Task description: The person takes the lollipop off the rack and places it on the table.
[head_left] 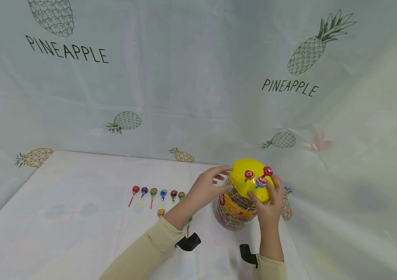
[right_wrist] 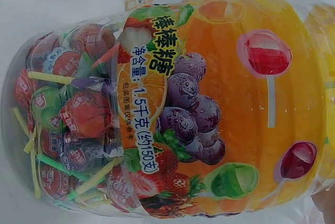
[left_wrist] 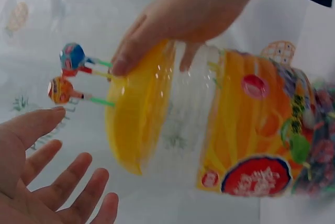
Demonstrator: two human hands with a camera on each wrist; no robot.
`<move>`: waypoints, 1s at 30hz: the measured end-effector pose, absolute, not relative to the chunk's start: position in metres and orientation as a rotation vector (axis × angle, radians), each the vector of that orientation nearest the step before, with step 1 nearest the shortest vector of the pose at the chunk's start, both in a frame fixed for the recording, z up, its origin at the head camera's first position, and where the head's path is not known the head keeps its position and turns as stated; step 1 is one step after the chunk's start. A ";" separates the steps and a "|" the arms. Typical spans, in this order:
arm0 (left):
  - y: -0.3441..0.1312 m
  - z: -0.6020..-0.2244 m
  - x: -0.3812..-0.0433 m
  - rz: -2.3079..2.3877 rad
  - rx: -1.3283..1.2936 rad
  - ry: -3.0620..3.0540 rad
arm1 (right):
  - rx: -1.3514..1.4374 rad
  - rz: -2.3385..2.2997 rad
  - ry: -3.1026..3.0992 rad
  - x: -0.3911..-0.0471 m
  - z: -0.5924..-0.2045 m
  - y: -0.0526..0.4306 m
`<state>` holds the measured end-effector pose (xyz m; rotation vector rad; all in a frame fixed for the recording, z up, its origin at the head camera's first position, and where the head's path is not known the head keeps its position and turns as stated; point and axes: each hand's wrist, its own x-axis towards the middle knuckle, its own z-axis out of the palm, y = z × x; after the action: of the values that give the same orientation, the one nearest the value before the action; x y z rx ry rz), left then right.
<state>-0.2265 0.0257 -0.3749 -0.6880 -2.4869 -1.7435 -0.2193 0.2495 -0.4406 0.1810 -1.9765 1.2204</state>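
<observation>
A clear plastic candy jar (head_left: 231, 217) with an orange label stands at the right of the table. Its domed yellow lid (head_left: 244, 166) carries several lollipops (head_left: 261, 182), sticks set in its top. My right hand (head_left: 270, 206) grips the lid from the right side, thumb and fingers spread over its edge. To the left of the lid is my left hand (head_left: 205, 188); the left wrist view shows its fingers (left_wrist: 73, 174) extended and apart from the lid. Wrapped lollipops (right_wrist: 78, 114) fill the jar's bottom, while the part under the lid is see-through.
Left of the jar, several wrapped lollipops (head_left: 154, 191) lie in a row on the white-covered table (head_left: 79, 217). A yellow one (head_left: 161, 212) lies in front of them, partly behind my left forearm. A pineapple-print sheet (head_left: 198, 77) hangs behind and along the right side.
</observation>
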 end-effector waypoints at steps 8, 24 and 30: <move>0.052 -0.364 -0.221 -1.797 -0.763 -2.418 | 0.244 1.182 -1.942 -0.210 -0.434 0.242; 0.079 -0.343 -0.229 -1.857 -0.979 -2.362 | 0.194 1.213 -1.990 -0.213 -0.442 0.248; 0.084 -0.337 -0.230 -1.826 -1.066 -2.397 | 0.204 1.210 -1.975 -0.213 -0.442 0.249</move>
<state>-0.2299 0.0840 -0.3372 -1.0658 -2.3967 -1.8260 -0.2126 0.2486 -0.4417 0.2040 -1.9750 1.2102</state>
